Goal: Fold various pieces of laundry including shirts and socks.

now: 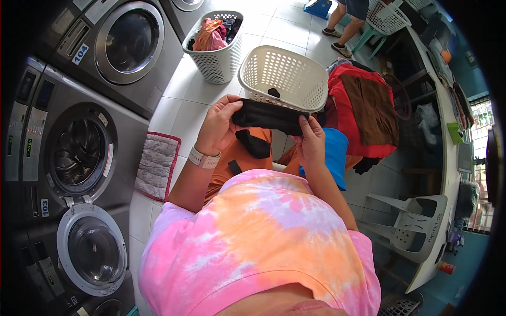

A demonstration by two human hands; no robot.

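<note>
A black cloth piece (pixel 272 115), perhaps a sock, is stretched sideways between my two hands. My left hand (pixel 221 122) pinches its left end, and my right hand (pixel 310 138) grips the other end. Below it, another black cloth item (pixel 253 143) lies on my orange-clad thigh, with a small dark strip nearby. Just beyond my hands stands a white perforated laundry basket (pixel 284 53) with a small black bundle (pixel 273 93) inside. Blue fabric (pixel 335 156) lies beside my right forearm.
Red and brown cloth (pixel 371 110) is heaped at the right. A tall basket (pixel 217 65) holds clothes ahead. Washing machines line the left, one with its round door (pixel 93 249) open. A grey mat (pixel 158 166) and a white plastic chair (pixel 415 225) flank me. Another person's legs (pixel 344 27) show ahead.
</note>
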